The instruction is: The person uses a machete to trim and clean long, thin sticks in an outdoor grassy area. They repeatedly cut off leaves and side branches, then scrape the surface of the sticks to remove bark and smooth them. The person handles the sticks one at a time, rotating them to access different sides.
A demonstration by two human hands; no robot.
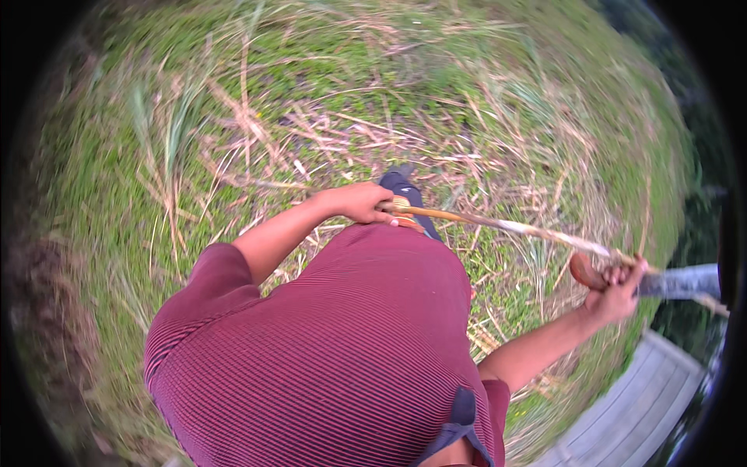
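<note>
My left hand (359,204) is closed round the near end of a long, thin cane stalk (513,226) in front of my waist. The stalk is yellow-brown with a paler stretch, and it slants away to the right. Out at the right, my right hand (620,294) grips a machete by its reddish-brown wooden handle (585,272). The wide grey blade (681,282) points outward to the right. It lies close along the stalk's far part; whether they touch, I cannot tell. My right fingers are partly blurred.
Green grass (327,86) and dry, broken stalks and leaves (334,140) cover the ground ahead. Taller grass blades (175,128) stand at the left. A grey slatted surface (638,397) lies at the lower right, with dark foliage (700,226) beyond. My dark shoe (398,180) shows below the left hand.
</note>
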